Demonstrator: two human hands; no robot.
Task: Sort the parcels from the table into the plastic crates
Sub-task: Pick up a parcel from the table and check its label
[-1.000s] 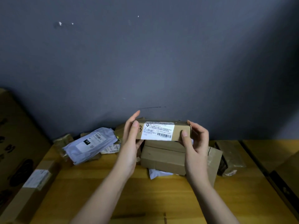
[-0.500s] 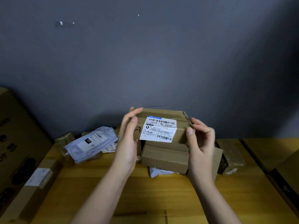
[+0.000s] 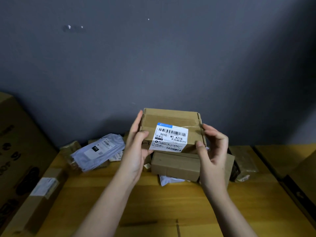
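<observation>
A flat brown cardboard parcel (image 3: 171,120) with a white barcode label is held up above the wooden table (image 3: 153,202), its labelled top tilted toward me. My left hand (image 3: 136,147) grips its left end, thumb on top. My right hand (image 3: 213,151) grips its right end, thumb at the near right corner. Under it on the table lie another brown box (image 3: 174,165), a grey plastic mailer (image 3: 97,151) to the left, a white mailer (image 3: 169,180) poking out beneath the box, and a taped brown packet (image 3: 244,161) to the right. No plastic crate is in view.
A grey wall stands right behind the table. Large cardboard cartons (image 3: 15,151) stand at the left, with a long narrow box (image 3: 39,195) leaning by the table's left edge. Another carton (image 3: 304,171) sits at the right.
Both hands have tipped the held parcel toward me, from showing its front edge to showing its full labelled top, and raised it slightly. The other parcels have not moved.
</observation>
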